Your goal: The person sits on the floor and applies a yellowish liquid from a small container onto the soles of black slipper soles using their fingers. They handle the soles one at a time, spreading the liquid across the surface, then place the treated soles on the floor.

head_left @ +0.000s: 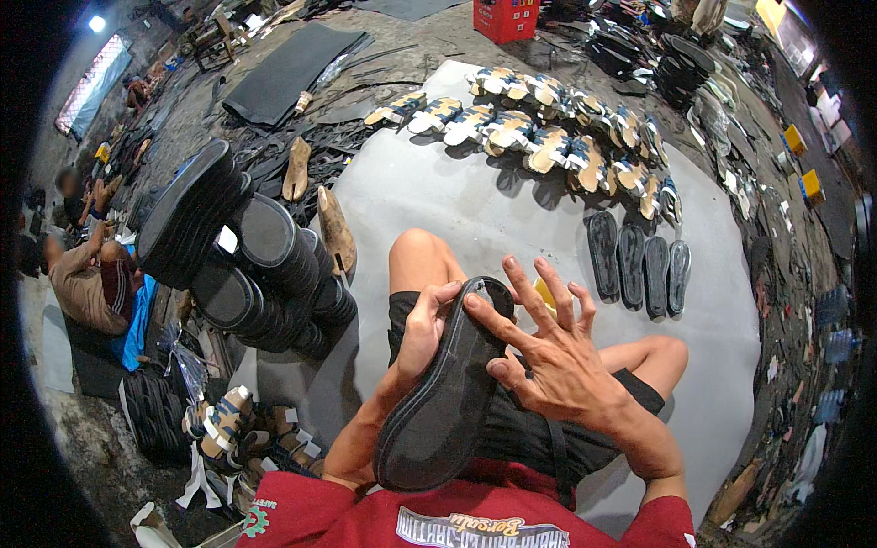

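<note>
A black shoe sole lies tilted over my lap, its far end pointing away from me. My left hand grips its left edge near the far end, thumb on top. With fingers spread, my right hand rests its index fingertip on the sole's surface near the far end, by a small pale spot. Something yellow shows partly behind the right hand's fingers. Several black soles lie in a row on the grey sheet to the right.
Rows of strappy sandals stand on the grey sheet. Tall stacks of black soles rise at the left, beside wooden shoe lasts. A person sits at the far left. A red box stands at the back.
</note>
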Demonstrator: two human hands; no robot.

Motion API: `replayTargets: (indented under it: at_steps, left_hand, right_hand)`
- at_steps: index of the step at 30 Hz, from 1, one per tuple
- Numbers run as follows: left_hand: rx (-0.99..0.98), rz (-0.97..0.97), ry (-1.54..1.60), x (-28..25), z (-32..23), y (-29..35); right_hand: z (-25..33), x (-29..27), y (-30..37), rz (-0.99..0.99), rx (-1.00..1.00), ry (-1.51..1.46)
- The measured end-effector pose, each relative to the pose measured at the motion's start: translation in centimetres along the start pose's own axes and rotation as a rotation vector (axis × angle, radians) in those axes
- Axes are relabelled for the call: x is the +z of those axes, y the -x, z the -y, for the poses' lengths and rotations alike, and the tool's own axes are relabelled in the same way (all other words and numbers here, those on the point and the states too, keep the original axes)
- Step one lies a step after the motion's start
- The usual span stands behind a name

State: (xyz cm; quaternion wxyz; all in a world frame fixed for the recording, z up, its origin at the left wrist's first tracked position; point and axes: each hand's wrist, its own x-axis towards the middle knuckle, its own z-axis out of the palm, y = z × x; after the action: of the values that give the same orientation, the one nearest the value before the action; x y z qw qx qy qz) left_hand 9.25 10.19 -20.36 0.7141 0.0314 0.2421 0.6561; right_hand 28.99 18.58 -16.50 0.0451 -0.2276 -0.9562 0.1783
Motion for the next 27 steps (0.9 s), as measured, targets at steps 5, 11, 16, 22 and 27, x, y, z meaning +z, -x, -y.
replayTargets:
  at_steps: [5, 11, 16, 22, 27]
  left_hand:
    - [-0.068, 0.040, 0.027, -1.2, -0.3, -0.6]
    - [-0.116, -0.003, 0.012, -1.9, -0.4, -1.3]
    - [0.121, 0.191, -0.017, -6.5, -3.3, -4.7]
    - [0.238, -0.241, 0.370, -8.3, 2.0, -2.2]
    - [0.190, -0.124, 0.228, -7.2, 2.1, 0.3]
  right_hand:
    - [-0.2, -0.7, 0.1, 0.030, -0.044, 0.048]
    - [0.6, -0.2, 1.2, 0.070, -0.154, -0.031]
    - [-2.5, 0.7, 0.5, -0.301, -0.023, -0.488]
    - [-18.9, 12.9, 0.6, -0.483, 0.464, -0.433]
    - [-21.6, 19.0, 4.5, 0.082, 0.627, -0.023]
